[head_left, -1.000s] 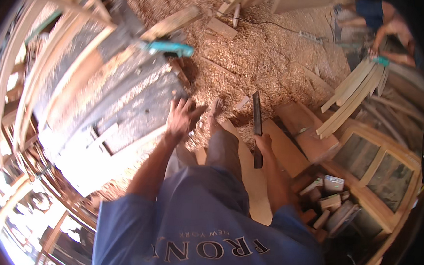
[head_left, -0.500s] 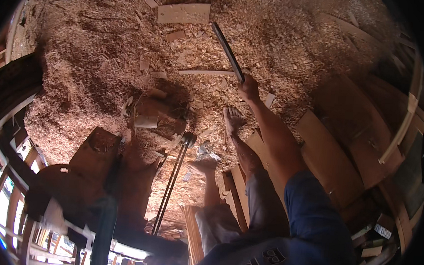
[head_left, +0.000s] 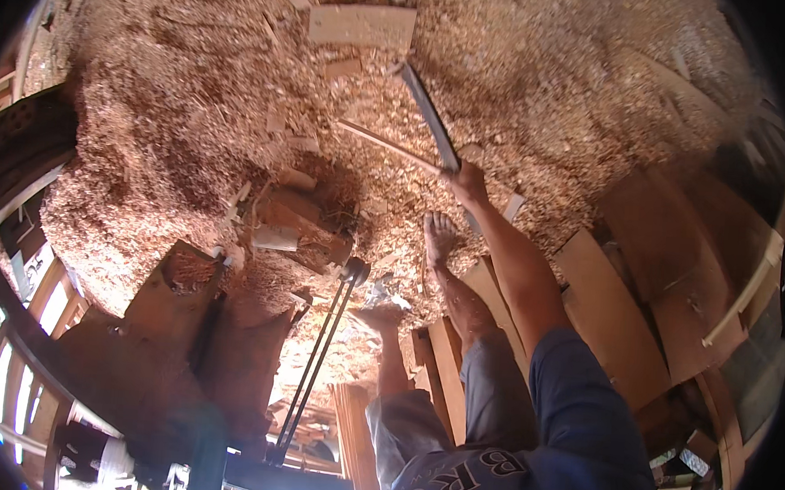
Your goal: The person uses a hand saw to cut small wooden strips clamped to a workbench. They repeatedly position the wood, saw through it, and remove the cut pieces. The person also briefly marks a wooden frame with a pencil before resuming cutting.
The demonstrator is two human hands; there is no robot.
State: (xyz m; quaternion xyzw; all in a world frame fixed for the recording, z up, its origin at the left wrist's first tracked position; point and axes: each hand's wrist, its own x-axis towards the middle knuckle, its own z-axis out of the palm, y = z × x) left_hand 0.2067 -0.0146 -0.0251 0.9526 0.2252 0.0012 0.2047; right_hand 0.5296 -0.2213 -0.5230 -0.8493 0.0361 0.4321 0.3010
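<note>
Floor (head_left: 195,98) here is basically buried in wood shavings, with loose offcuts like a pale board (head_left: 363,25) near the far edge and stacked planks (head_left: 621,322) off to the right side. Right hand (head_left: 466,182) is clenched around a long dark flat bar (head_left: 429,117), reaching out over the shavings just past a bare foot (head_left: 438,236). Left hand isn't in view, so can't tell what it's doing.

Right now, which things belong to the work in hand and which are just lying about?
In hand:
right hand, gripping the long dark blade
thin wood strip beside the blade

Lying about:
flat offcut board
sawdust and shavings on the floor
stacked planks
dark metal rods
</note>
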